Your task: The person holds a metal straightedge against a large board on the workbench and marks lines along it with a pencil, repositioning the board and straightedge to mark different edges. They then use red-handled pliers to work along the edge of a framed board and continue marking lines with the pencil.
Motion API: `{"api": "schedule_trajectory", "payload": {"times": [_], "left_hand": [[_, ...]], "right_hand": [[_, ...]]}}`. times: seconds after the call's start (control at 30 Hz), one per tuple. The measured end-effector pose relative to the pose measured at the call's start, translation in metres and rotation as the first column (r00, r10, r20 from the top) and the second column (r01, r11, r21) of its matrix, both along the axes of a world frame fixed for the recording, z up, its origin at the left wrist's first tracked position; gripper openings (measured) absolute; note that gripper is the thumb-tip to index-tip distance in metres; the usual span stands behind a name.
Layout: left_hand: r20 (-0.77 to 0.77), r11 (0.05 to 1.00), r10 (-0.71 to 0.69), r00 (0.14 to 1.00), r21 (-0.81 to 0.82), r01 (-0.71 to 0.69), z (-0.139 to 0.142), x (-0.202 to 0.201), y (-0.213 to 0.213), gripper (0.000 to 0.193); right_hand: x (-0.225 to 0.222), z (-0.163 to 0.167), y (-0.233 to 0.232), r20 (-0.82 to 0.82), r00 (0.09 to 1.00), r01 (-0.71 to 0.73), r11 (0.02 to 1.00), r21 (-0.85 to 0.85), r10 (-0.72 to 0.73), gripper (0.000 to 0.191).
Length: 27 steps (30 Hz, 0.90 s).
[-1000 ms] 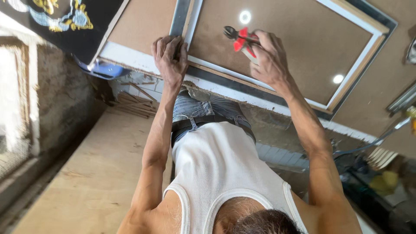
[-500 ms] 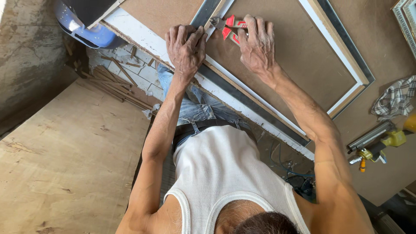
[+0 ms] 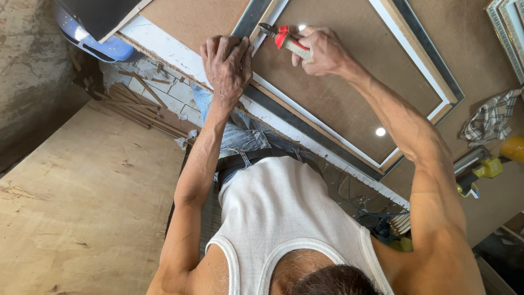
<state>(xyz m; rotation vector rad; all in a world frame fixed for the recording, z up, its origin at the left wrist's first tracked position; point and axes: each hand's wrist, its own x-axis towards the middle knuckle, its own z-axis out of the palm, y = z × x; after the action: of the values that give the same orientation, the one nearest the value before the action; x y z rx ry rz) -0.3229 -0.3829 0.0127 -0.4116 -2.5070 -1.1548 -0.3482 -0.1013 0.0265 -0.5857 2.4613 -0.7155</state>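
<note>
Left hand (image 3: 228, 64) presses flat, fingers spread, on the corner of the picture frame (image 3: 349, 155) lying face down on the worktop (image 3: 480, 49). Right hand (image 3: 323, 52) has its fingers clamped round the red-handled pliers (image 3: 284, 38), nose pointing at that same corner. Looks like fastening the backing board (image 3: 338, 93); next the nose needs to bite right at the frame edge. One pliers, one frame in hand, a second frame's corner (image 3: 505, 27) far right, one checked cloth (image 3: 491, 117).

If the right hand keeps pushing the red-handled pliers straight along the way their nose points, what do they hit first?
Most likely the corner of the picture frame, right by the fingers of the left hand. The right hand aims the pliers at that grey-and-white rail; depth is hard to judge.
</note>
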Motion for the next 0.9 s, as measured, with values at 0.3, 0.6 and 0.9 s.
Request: {"api": "schedule_trajectory", "payload": {"times": [0.3,0.6,0.9], "left_hand": [[-0.001,1.0,0.006,1.0,0.002,-0.006,0.001,-0.003,0.004,0.019],[0.017,0.996,-0.079,0.997,-0.039,0.08,-0.009,-0.006,0.0,0.017],[-0.246,0.804,-0.362,0.899,-0.571,0.168,-0.038,-0.036,-0.007,0.024]], "right_hand": [[0.017,0.017,-0.015,-0.4,0.916,0.01,0.992,0.127,0.042,0.009],[0.082,0.074,0.048,0.257,0.756,0.654,0.685,-0.32,-0.602,0.022],[0.395,0.093,0.258,-0.212,-0.001,0.926,0.079,-0.368,-0.977,0.031]]}}
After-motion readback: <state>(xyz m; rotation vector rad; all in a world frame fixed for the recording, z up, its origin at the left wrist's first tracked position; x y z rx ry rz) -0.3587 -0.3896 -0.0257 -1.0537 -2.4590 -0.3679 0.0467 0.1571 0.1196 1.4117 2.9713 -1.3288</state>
